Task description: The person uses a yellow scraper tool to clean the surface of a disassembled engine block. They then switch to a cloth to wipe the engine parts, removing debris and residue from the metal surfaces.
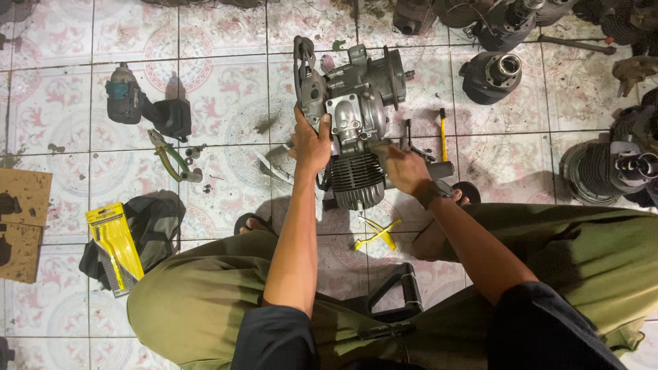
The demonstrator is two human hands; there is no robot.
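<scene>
On the tiled floor [226, 82], the left hand [312, 140] gripped the engine [353, 116]. The right hand [406, 168] closed its fingers on a tool [439, 168], seemingly working a fastener; steady bracing seemed needed.

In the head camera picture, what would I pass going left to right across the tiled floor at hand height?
Cordless impact wrench → green-handled pliers → left hand → small engine → right hand → yellow-handled tool → finned cylinder.

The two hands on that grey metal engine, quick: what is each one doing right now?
Left hand: closed, gripping the side of the grey metal engine.
Right hand: curled against the engine's other side; what it grips cannot be told.
</scene>
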